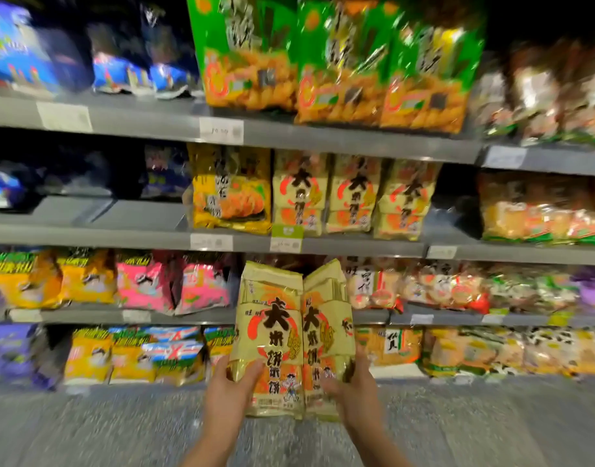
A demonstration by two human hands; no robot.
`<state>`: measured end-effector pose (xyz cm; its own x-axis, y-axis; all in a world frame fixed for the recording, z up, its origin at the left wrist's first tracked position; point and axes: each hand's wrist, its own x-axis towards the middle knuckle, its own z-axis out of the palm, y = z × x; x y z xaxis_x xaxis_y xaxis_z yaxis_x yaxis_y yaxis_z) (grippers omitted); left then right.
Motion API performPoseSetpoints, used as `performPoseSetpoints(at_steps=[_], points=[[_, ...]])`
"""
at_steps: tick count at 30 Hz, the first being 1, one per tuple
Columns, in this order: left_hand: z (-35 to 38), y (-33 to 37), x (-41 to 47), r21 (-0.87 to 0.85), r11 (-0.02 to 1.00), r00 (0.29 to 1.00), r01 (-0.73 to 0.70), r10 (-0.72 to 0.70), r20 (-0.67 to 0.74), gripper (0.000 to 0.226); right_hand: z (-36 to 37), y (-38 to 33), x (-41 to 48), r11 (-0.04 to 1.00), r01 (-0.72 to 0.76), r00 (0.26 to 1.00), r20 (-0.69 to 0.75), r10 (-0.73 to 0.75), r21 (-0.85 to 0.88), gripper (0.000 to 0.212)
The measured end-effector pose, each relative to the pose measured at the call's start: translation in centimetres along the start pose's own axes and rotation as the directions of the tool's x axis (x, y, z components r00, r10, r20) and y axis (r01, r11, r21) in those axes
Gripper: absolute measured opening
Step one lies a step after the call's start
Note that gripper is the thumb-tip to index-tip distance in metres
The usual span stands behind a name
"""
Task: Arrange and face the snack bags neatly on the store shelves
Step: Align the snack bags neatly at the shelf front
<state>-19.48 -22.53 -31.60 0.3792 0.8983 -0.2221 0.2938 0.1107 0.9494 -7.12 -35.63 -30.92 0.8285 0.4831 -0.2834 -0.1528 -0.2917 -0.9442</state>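
Observation:
Two tall yellow rice-cracker bags stand upright side by side in front of me, held away from the shelves. My left hand [230, 389] grips the lower left edge of the left bag [272, 318]. My right hand [355, 390] grips the lower right edge of the right bag [326, 318]. Both bags face me with their black characters and red circle. Three matching yellow bags [353, 193] stand in a row on the second shelf, above the held pair.
Grey shelves [356, 143] run across the view with price tags on their edges. Green bags [340, 62] fill the top shelf; a darker yellow bag [230, 190] stands left of the matching row. Bare shelf [131, 214] lies further left. Speckled grey floor [121, 429] below.

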Motion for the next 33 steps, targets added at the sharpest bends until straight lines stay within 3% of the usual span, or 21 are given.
performPoseSetpoints(at_steps=[4,9,13,18,25,28,31,33], points=[[0.9,4.4,-0.9,-0.002,0.997,0.992,-0.079,0.078,0.097,0.033,-3.5,-3.7,-1.9,0.996,0.062,0.996,-0.06,-0.058,0.066,0.081],[4.4,8.3,-1.2,-0.005,0.992,0.976,-0.125,0.124,0.181,0.044,-7.8,-6.3,-1.5,0.993,0.114,0.982,-0.151,-0.111,0.01,0.104],[8.9,11.6,-0.1,-0.032,0.989,0.966,-0.144,0.147,0.211,0.044,-12.1,-8.6,1.3,0.986,0.168,0.97,-0.181,-0.163,0.013,0.094],[15.8,15.6,3.2,-0.134,0.984,0.966,-0.119,0.146,0.214,0.07,-18.1,-11.1,8.5,0.968,0.241,0.966,-0.114,-0.231,0.075,0.073],[22.6,20.6,8.1,-0.334,0.928,0.968,-0.163,0.216,0.127,0.072,-22.8,-14.9,20.0,0.957,0.287,0.957,0.034,-0.288,0.038,0.068],[24.1,21.4,9.9,-0.346,0.923,0.97,-0.167,0.216,0.108,0.07,-23.5,-14.5,23.2,0.961,0.271,0.958,0.076,-0.276,0.062,0.068],[25.4,21.8,11.0,-0.316,0.926,0.962,-0.206,0.25,0.106,0.052,-23.7,-13.3,25.7,0.965,0.234,0.966,0.088,-0.245,0.121,0.078],[25.9,21.9,11.7,-0.299,0.928,0.958,-0.223,0.266,0.11,0.054,-23.4,-13.1,26.8,0.961,0.227,0.969,0.059,-0.238,0.156,0.074]])
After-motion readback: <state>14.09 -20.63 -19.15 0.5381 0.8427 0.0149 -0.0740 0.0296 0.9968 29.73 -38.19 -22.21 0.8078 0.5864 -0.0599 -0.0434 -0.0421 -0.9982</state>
